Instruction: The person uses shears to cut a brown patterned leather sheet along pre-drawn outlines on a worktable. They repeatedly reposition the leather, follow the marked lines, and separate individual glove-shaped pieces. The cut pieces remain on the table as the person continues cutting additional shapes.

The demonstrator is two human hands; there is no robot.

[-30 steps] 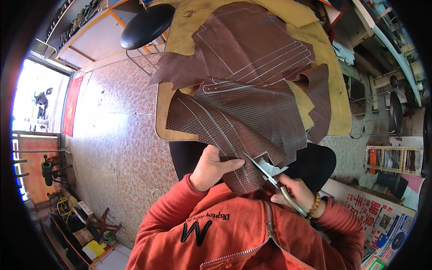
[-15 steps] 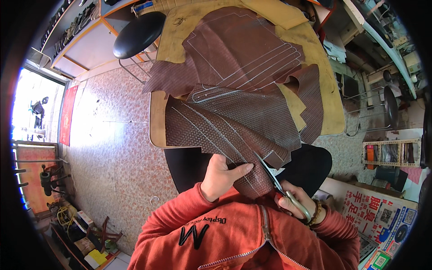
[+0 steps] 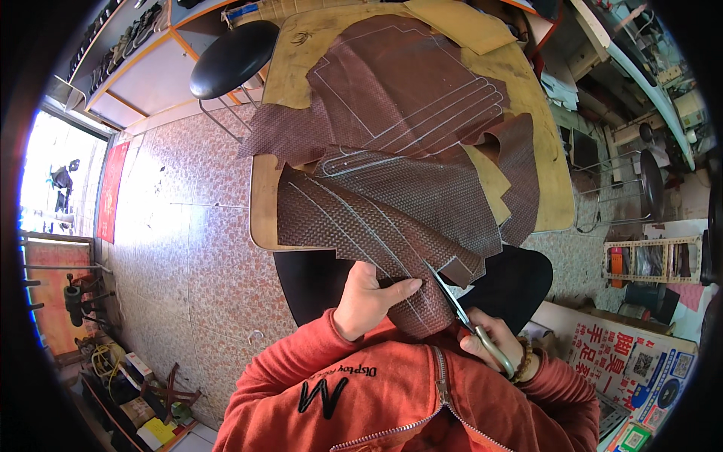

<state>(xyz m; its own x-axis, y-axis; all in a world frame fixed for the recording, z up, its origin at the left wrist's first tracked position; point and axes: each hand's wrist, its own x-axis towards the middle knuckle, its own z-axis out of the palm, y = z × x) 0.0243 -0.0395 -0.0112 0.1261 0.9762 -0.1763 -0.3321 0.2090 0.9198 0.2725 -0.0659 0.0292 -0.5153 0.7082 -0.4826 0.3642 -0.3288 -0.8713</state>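
Note:
A dark brown sheet of woven-textured leather (image 3: 354, 215), marked with pale lines, hangs over the near edge of the table toward my lap. My left hand (image 3: 364, 300) grips its hanging part, thumb on top and the other fingers hidden underneath. In my right hand (image 3: 493, 339) is a pair of scissors (image 3: 453, 299) with curved metal handles, fingers wrapped round them. The blades point away from me and sit at a cut in the leather, right of my left thumb. A small squarish tab (image 3: 456, 270) of leather lies just right of the blade tips.
The wooden table (image 3: 263, 218) bears more marked brown leather (image 3: 392, 75) and a yellow sheet (image 3: 467, 26) at its far side. A black round stool (image 3: 233, 60) stands at far left, another (image 3: 651, 184) at right. A printed board (image 3: 617, 354) is at lower right.
My right hand and the scissors have shifted slightly toward me. My left hand keeps its grip on the leather, almost in the same place.

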